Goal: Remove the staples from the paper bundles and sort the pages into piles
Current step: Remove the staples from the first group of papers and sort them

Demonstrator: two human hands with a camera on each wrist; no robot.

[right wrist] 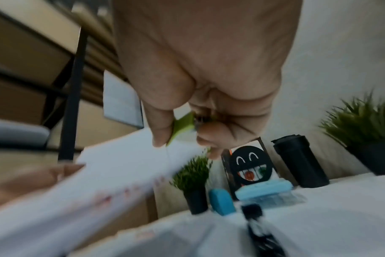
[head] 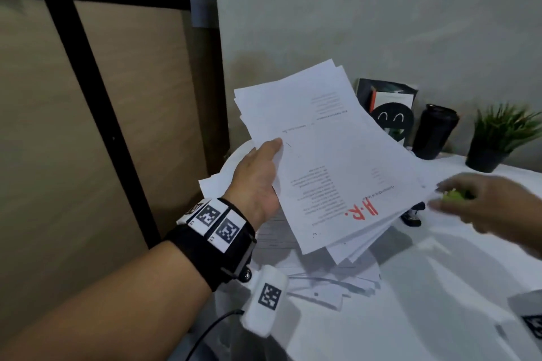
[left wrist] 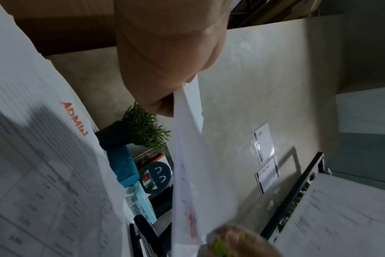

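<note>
My left hand (head: 264, 173) holds a thick bundle of white pages (head: 328, 155) up above the table, thumb on the top sheet, which bears a red "H.R." heading. The same bundle (left wrist: 193, 173) shows edge-on in the left wrist view, pinched by the fingers (left wrist: 165, 69). My right hand (head: 481, 205) is at the bundle's right corner, blurred, gripping a small green staple remover (head: 453, 195). In the right wrist view the green staple remover (right wrist: 182, 127) sits between thumb and fingers just above the bundle's edge (right wrist: 125, 170).
More loose pages (head: 322, 281) lie on the white table (head: 440, 287) beneath, one marked "ADMIN" (left wrist: 75, 118). A black stapler (head: 413, 214), blue stapler (right wrist: 222, 200), blue box (right wrist: 264, 189), black tumbler (head: 434, 132), smiley holder (head: 390, 117) and potted plant (head: 498, 138) stand by the wall.
</note>
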